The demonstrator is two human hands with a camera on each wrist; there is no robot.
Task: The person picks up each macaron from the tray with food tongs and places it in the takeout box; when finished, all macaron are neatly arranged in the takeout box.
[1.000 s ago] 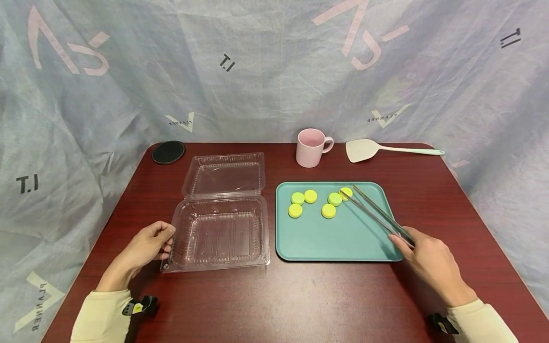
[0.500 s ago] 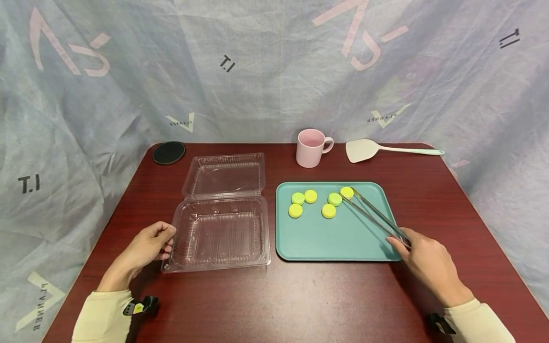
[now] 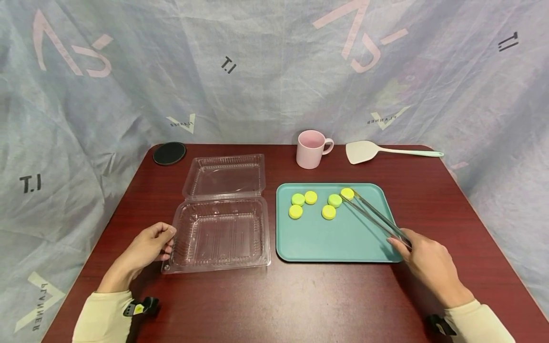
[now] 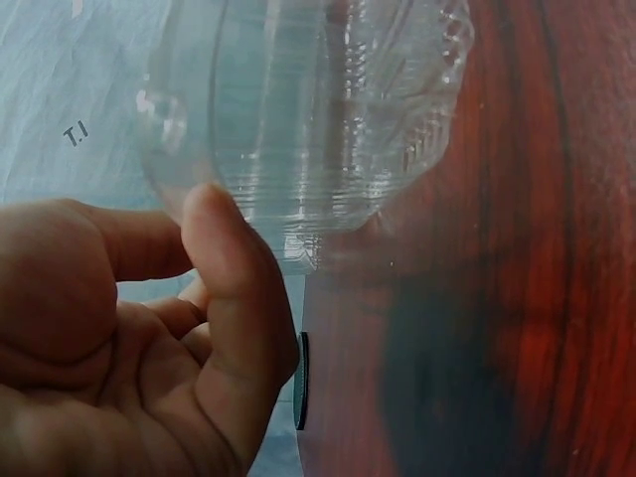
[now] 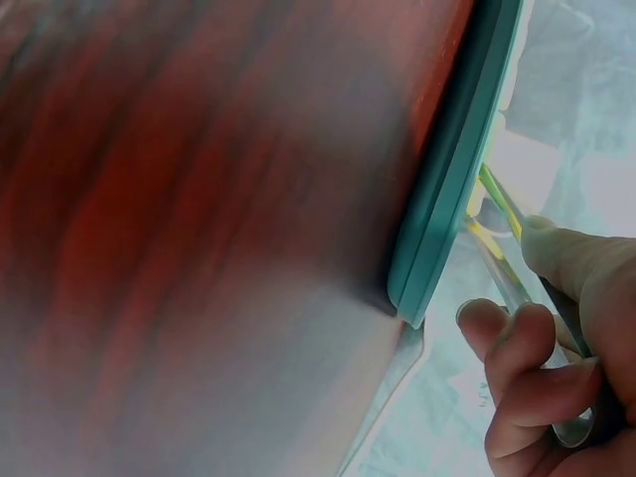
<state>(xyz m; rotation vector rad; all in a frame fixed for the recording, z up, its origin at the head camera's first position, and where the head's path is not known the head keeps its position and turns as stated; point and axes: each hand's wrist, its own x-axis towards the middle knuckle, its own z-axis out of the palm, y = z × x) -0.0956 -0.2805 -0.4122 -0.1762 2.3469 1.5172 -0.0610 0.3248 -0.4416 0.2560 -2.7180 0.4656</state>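
Note:
In the head view, my right hand (image 3: pixel 431 262) grips metal tongs (image 3: pixel 377 216) over the right side of a teal tray (image 3: pixel 334 243). The tips of the tongs stand on either side of a yellow macaron (image 3: pixel 347 193) at the tray's back right. Several other macarons lie on the tray, among them a green one (image 3: pixel 335 200) and a yellow one (image 3: pixel 329 212). At the left, my left hand (image 3: pixel 147 245) pinches the left rim of a clear plastic container (image 3: pixel 223 238), whose hinged lid lies folded back. The left wrist view shows thumb and finger on that rim (image 4: pixel 174 149).
Behind the tray stands a pink mug (image 3: pixel 310 151), and right of it lies a white spatula (image 3: pixel 362 151) with a pale green handle end. A black round disc (image 3: pixel 169 153) sits at the back left corner. A grey printed cloth (image 3: pixel 274 71) hangs behind the table.
Over the last second the tongs' tips have drawn closer together around the back right macaron, which has shifted slightly right. My left hand stays at the container's rim.

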